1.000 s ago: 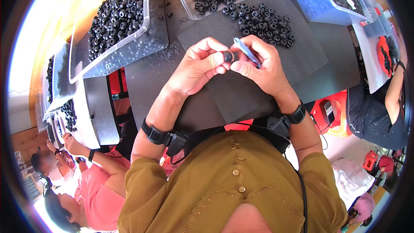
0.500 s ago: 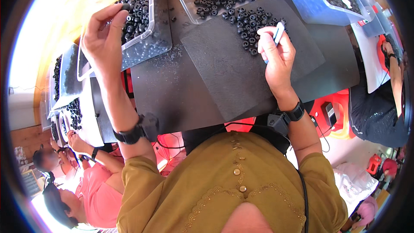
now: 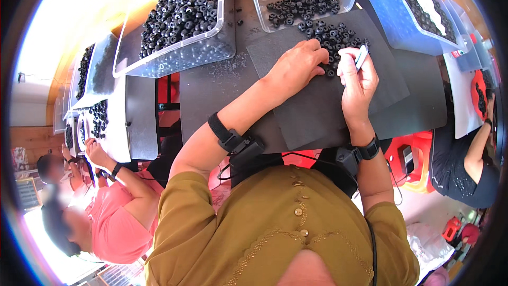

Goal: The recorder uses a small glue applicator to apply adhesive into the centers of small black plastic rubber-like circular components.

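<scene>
Our left hand (image 3: 296, 66) reaches flat, fingers curled down onto the loose pile of small black rings (image 3: 330, 39) on the dark mat (image 3: 312, 111), just ahead of it, while our right hand (image 3: 357, 77) beside it pinches a pale slim tool (image 3: 362, 57).

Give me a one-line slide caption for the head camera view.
Left hand reaches into loose black rings on a dark mat while right hand grips a small pale tool.

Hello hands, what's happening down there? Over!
Left hand reaching into loose pile of black rubber rings on dark mat. Right hand gripping thin white tool. Nothing blocking.
</scene>
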Available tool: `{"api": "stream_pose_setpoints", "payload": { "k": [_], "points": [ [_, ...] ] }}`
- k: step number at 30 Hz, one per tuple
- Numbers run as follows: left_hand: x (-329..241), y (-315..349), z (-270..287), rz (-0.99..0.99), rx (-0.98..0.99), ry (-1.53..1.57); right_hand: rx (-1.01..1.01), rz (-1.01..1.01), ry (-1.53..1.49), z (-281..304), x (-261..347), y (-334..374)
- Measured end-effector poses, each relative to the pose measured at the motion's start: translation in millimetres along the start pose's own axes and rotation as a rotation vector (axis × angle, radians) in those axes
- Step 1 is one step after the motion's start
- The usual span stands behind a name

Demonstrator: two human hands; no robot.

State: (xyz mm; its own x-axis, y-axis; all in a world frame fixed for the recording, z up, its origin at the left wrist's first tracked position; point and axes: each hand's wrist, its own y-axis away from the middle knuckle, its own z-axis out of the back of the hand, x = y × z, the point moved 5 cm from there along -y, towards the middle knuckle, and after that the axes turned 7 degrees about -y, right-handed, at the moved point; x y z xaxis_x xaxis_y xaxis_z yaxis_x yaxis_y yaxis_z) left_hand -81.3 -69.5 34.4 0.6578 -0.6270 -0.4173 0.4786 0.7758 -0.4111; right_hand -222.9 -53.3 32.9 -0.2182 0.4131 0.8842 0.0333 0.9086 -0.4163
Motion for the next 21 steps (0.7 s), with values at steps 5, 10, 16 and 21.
{"api": "stream_pose_setpoints", "payload": {
  "k": [5, 10, 16, 21],
  "points": [
    [2.5, 11.0, 8.2, 0.016, 0.027, 0.022, 0.044, -0.040, 0.059, -1.5, 1.5, 1.9],
    [32.2, 42.5, 9.5, 0.547, 0.121, 0.909, 0.076, -0.095, 0.030, -8.5, -2.3, 1.7],
    [37.9, 59.6, 18.1, 0.541, -0.015, 1.650, 0.297, -0.011, 0.228, -20.8, -7.2, 2.0],
    [36.2, 61.3, 12.9, 0.540, 0.036, 1.745, 0.397, 0.104, 0.408, -29.7, -1.0, 2.4]
  ]
}}
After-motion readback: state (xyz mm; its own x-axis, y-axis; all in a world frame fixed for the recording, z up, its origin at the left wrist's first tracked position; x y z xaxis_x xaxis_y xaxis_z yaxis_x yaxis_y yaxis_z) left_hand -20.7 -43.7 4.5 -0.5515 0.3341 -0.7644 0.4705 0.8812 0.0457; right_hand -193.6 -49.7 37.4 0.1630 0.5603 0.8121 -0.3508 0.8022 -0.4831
